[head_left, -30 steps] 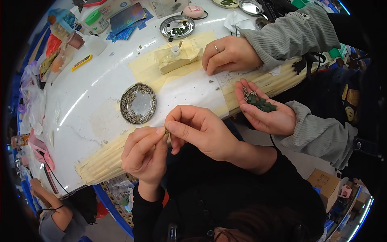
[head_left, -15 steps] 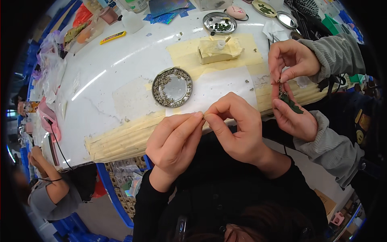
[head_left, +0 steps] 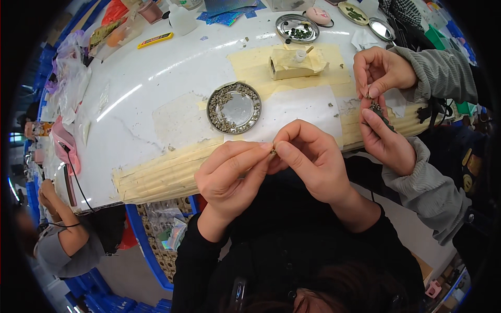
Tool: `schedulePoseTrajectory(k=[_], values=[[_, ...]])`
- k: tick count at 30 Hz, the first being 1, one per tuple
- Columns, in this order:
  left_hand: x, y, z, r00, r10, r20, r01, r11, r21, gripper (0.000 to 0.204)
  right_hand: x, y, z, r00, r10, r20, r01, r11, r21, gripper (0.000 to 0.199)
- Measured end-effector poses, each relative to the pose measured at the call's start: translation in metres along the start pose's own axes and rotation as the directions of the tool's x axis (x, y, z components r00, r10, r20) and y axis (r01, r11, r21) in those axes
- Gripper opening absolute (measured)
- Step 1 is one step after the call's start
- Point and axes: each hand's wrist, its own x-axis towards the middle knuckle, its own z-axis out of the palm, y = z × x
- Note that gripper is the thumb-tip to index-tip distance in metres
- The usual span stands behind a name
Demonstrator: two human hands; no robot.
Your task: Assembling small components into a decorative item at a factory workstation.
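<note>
My left hand (head_left: 232, 175) and my right hand (head_left: 315, 161) meet at the fingertips in front of the table's padded near edge. Between them they pinch a tiny brownish piece (head_left: 273, 151); its kind is too small to make out. Just beyond my fingers stands a round metal dish (head_left: 242, 108), with many small grey-brown bits (head_left: 225, 124) lying mostly along its left side and rim. A white paper sheet (head_left: 308, 107) lies to the right of the dish, partly behind my right hand.
At right a co-worker's hands (head_left: 389, 78) hold a dark green piece (head_left: 385, 121) with small bits on it. Behind the paper sits a tape-covered block (head_left: 297, 65). Farther back are a metal dish of dark green pieces (head_left: 308, 34) and a yellow box cutter (head_left: 155, 40). Another person (head_left: 73, 237) sits at far left.
The view has shifted a little, so the table's things appear farther right. My hands still pinch together, with the fingers slightly rearranged. The co-worker's fingers have moved on the green piece.
</note>
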Motion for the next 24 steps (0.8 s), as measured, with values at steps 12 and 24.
schedulePoseTrajectory(k=[12, 24], values=[[0.0016, -0.0024, -0.0018, 0.999, -0.040, 0.033, 0.044, 0.990, -0.135, 0.021, 0.0007, -0.0054, -0.0006, 0.999, 0.035, -0.007, -0.035, 0.996, 0.083, 0.013], [0.0021, 0.0040, 0.0040, 0.991, 0.130, -0.011, -0.125, 0.970, 0.208, 0.027, 0.0000, -0.0002, -0.0052, 0.988, -0.152, -0.033, 0.143, 0.971, -0.192, 0.009]])
